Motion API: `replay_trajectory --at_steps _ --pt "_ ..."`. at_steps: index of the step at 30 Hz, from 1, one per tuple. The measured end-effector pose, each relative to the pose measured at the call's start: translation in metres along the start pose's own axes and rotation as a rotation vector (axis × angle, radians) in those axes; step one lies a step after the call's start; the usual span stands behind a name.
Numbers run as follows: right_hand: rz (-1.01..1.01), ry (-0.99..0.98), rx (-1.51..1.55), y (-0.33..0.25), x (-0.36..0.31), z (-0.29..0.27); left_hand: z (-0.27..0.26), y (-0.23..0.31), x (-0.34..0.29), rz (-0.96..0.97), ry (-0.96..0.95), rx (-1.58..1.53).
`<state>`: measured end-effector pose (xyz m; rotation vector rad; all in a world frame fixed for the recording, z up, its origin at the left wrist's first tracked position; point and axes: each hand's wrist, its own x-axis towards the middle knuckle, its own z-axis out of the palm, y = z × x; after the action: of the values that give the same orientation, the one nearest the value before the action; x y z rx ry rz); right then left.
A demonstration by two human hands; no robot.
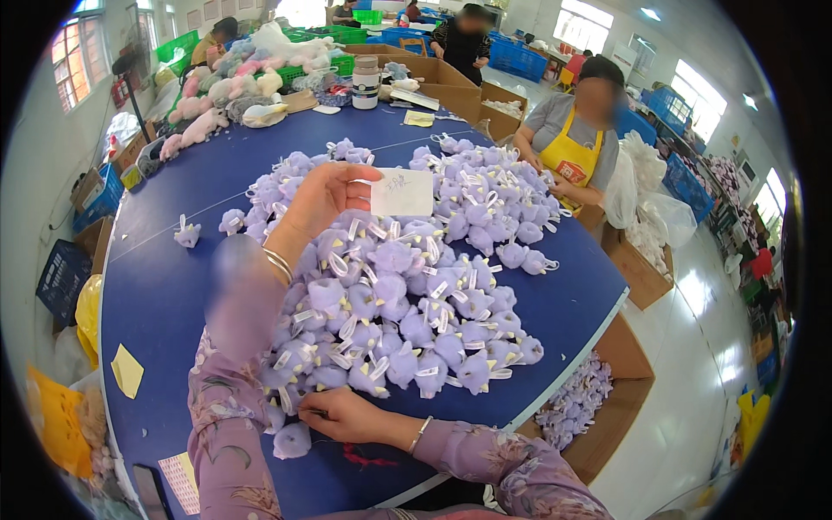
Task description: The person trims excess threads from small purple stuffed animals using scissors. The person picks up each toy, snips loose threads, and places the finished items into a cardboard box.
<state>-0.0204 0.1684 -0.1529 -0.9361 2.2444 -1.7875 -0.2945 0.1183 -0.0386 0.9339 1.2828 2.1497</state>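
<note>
My left hand (325, 198) is raised over the heap, pinching a small white paper slip (402, 198) with handwriting on it between thumb and fingers. Beneath it, lilac plush pieces (394, 295) with white loops and small pale yellow tips are piled across the middle of the table. At the near edge of the pile my right hand (351, 416) is closed around something small and dark, too little of which shows to name. A single plush piece (292, 440) lies beside it. Some red thread (368, 457) rests on the blue tabletop just below that hand.
A cardboard box (624, 373) of similar pieces stands at the table's right edge. Across the table is a person in a yellow apron (572, 147). Coloured plush items (221, 91), a white jar (366, 82) and a yellow paper (126, 371) lie about. A phone (150, 490) is near left.
</note>
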Motion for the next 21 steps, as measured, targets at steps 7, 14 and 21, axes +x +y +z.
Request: replay_trajectory --at_steps 7,14,21 --pt "-0.025 -0.015 -0.001 0.001 0.0 0.002 0.019 -0.003 0.009 0.001 0.014 -0.044" --pt "0.135 -0.037 0.033 -0.008 -0.001 -0.004 0.063 -0.049 0.044 -0.051 0.288 0.437" --pt "0.084 -0.016 0.026 -0.003 0.0 0.002 0.06 -0.018 0.012 -0.24 -0.262 0.93"
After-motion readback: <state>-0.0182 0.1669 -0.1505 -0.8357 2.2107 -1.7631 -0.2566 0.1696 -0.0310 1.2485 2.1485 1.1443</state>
